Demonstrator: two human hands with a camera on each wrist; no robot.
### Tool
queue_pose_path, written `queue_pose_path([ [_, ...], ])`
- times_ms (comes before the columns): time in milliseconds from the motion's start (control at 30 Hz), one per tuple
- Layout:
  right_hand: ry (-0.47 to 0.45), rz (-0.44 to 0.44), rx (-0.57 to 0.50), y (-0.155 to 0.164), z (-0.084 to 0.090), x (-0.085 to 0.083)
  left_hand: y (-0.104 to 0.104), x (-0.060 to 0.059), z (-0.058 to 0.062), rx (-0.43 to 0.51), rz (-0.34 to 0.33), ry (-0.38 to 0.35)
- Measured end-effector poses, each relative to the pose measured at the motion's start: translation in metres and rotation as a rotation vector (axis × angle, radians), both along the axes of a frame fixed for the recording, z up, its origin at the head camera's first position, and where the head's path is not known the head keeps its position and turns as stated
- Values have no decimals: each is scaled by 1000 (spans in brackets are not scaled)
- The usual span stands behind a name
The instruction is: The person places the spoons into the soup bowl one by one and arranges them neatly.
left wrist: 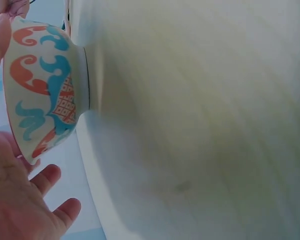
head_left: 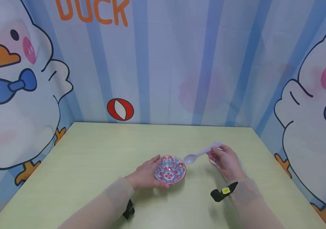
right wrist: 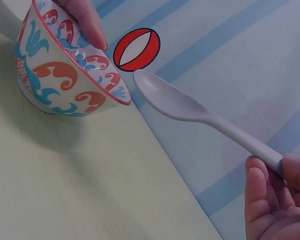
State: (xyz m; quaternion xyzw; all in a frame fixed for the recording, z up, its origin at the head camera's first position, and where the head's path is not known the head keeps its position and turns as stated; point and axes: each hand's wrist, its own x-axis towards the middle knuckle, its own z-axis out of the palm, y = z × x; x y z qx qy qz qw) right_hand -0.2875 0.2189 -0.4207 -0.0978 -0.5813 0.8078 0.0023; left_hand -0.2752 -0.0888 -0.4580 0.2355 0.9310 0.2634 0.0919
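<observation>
My left hand [head_left: 148,175] holds a small patterned bowl [head_left: 170,170] by its rim, with the thumb on the near side and fingers on the far side. Red and blue swirls cover the bowl [left wrist: 45,85] on white, under a red rim. It sits at or just above the table; contact is unclear. To its right, my right hand [head_left: 226,161] pinches a pale lilac spoon [right wrist: 175,102] by the handle. The spoon's head is beside the bowl's rim, apart from it. Nothing shows inside the bowl or the spoon.
A pale-rimmed object [head_left: 213,162] lies mostly hidden behind my right hand; its kind is unclear. The light yellow-green table [head_left: 108,143] meets a blue striped curtain [head_left: 166,63] at its back edge. Cartoon duck panels flank both sides.
</observation>
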Motion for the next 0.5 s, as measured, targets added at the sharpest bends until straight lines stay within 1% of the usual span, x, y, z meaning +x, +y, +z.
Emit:
queue_pose_path([
  [133, -10, 24, 54, -10, 1, -5, -1, 0, 0, 8, -18, -14],
  [267, 3, 56, 102, -24, 2, -11, -1, 1, -1, 19, -27, -24],
  [500, 23, 120, 196, -48, 1, -23, -6, 4, -5, 86, -44, -55],
])
